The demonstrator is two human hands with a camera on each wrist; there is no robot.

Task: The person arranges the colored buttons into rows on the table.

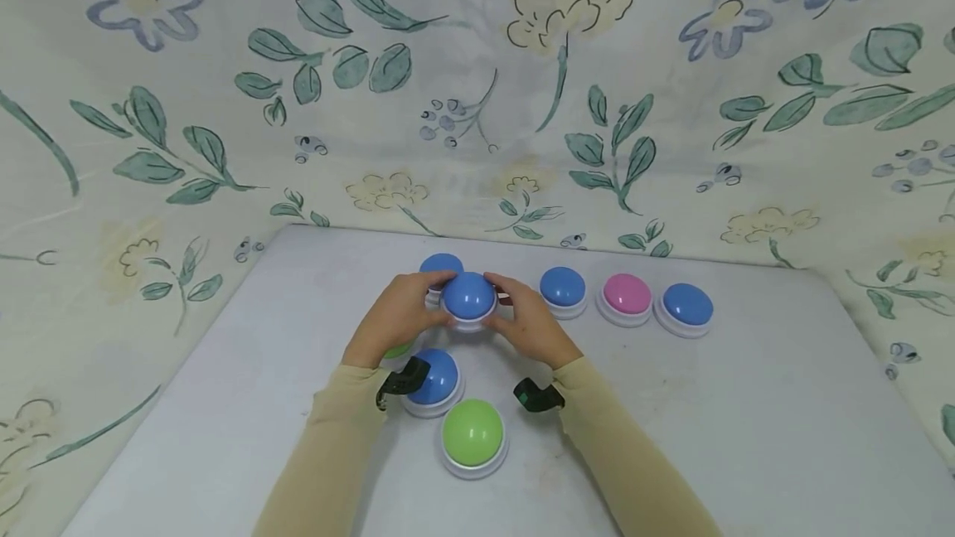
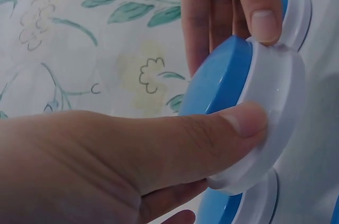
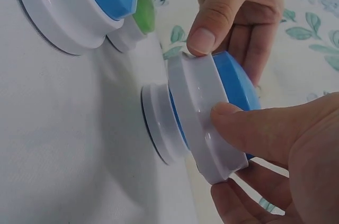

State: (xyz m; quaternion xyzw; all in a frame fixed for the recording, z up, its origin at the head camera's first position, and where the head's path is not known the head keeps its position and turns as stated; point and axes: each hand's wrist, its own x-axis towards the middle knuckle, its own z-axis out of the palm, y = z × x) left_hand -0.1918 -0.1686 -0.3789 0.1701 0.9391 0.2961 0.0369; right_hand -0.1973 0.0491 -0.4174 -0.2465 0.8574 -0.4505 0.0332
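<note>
Both hands hold one blue push button [image 1: 468, 297], a glossy dome on a round white base, raised off the table. My left hand [image 1: 399, 313] grips its left side, thumb on the white base, as the left wrist view shows with the left hand [image 2: 106, 152] across the front. From the right, my right hand [image 1: 531, 323] pinches the opposite side, its thumb [image 3: 233, 121] on the base in the right wrist view. Just behind the held button stands another blue button [image 1: 442, 262], partly covered by it and the left fingers.
Nearer me are a blue button [image 1: 436, 388] and a green button [image 1: 472, 433]; another green one [image 1: 398, 350] is mostly hidden under the left wrist. Right of the hands, a blue button [image 1: 563, 287], pink button [image 1: 627, 294] and blue button [image 1: 687, 305] form a row. Floral cloth [image 1: 462, 89] borders the white table [image 1: 746, 437].
</note>
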